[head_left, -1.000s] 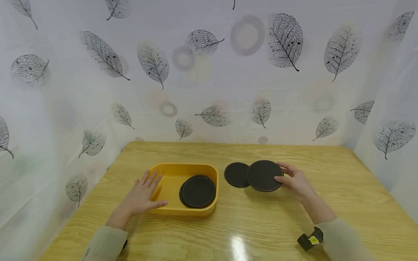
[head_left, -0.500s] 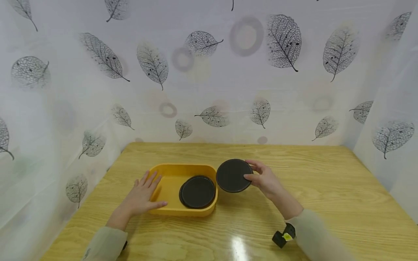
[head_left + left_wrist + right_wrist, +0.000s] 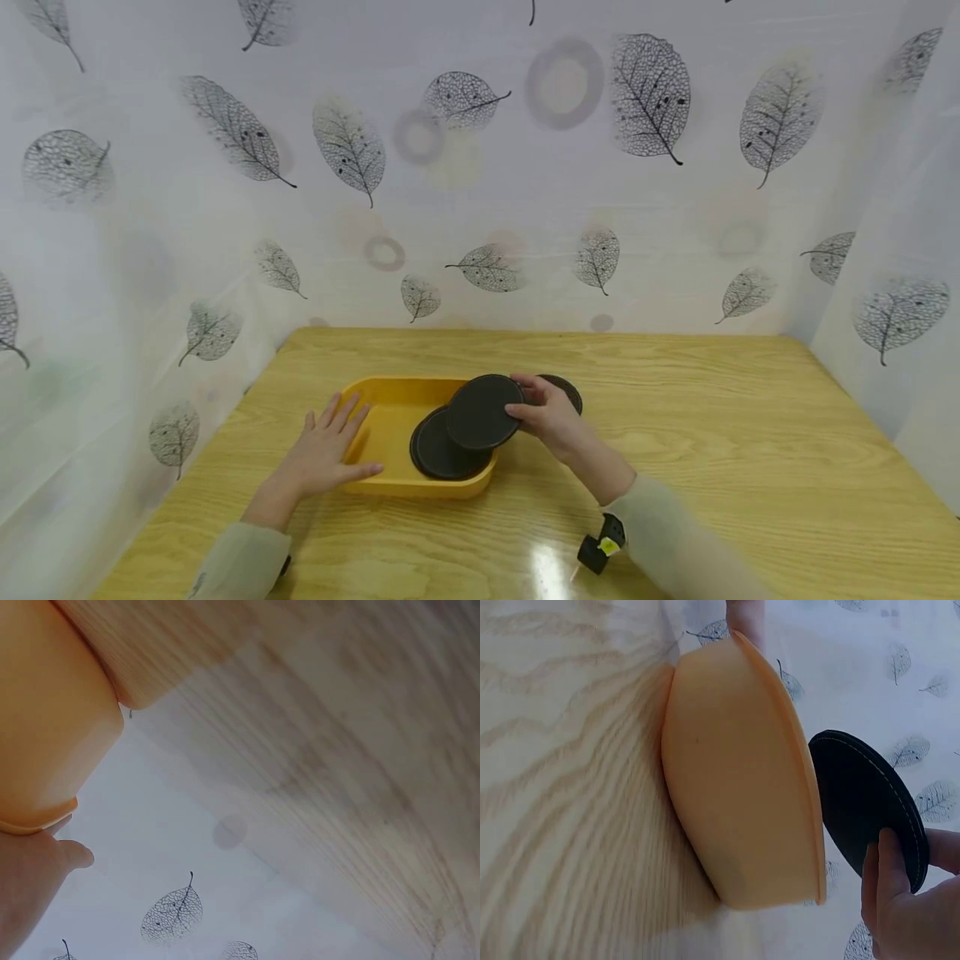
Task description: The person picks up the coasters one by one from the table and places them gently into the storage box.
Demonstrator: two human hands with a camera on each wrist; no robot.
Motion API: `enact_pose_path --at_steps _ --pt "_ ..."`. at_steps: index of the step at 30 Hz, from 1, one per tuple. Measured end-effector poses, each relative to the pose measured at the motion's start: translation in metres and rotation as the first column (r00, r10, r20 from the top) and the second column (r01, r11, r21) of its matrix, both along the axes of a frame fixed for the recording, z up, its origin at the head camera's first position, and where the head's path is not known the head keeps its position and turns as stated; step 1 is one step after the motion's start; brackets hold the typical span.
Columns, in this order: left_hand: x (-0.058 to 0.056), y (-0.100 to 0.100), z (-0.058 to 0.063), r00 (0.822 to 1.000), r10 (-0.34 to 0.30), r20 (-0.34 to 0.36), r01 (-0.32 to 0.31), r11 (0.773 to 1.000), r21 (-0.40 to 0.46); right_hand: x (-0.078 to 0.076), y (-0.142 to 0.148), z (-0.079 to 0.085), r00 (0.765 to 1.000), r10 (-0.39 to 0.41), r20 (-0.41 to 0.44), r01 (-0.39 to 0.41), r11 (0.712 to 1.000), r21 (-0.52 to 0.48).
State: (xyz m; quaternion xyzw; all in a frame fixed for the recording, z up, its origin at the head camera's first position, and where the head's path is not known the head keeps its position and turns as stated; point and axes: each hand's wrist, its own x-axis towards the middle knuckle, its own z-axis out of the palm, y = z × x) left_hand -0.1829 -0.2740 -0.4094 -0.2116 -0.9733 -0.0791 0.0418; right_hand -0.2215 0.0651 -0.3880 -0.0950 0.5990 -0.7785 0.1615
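Observation:
In the head view my right hand [image 3: 553, 415] pinches a round black coaster [image 3: 483, 412] by its right edge, above the right rim of a yellow tray [image 3: 390, 483]. Light stitching runs along the edge of this held coaster [image 3: 862, 795] in the right wrist view. Overlapping black coasters [image 3: 442, 454] lie in the tray's right part, partly hidden by the held one. Spread over the tray's left rim is my left hand [image 3: 326, 450], its fingers straight. Behind my right hand another black coaster [image 3: 566, 390] lies on the table, partly covered.
The tray stands on a wood-grain table [image 3: 712, 433]. A pale curtain with a leaf print [image 3: 562, 192] hangs along the back and both sides. A small black device [image 3: 600, 546] sits at my right wrist.
My right hand has carried the coaster leftward, from beside the coaster on the table to above the tray's right side. The left hand has stayed on the rim.

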Motion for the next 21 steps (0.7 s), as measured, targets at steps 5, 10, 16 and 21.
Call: enact_pose_path --at_steps 5,10,16,21 --pt "0.001 -0.001 -0.001 1.0 -0.008 -0.027 0.008 1.0 0.003 0.001 -0.016 -0.001 1.0 0.02 0.015 -0.02 0.999 -0.037" --pt "0.0 -0.001 -0.001 1.0 0.002 -0.021 -0.002 1.0 -0.005 0.003 -0.028 0.001 0.999 0.047 0.012 -0.047 0.998 -0.052" --pt "0.0 0.0 0.0 1.0 0.008 0.011 -0.008 1.0 -0.014 0.006 -0.037 0.0 0.998 0.058 0.021 -0.057 0.997 -0.058" --pt "0.001 0.0 0.0 1.0 -0.001 -0.011 0.001 1.0 -0.003 0.007 -0.038 -0.002 0.999 0.041 0.006 -0.04 0.997 -0.066"
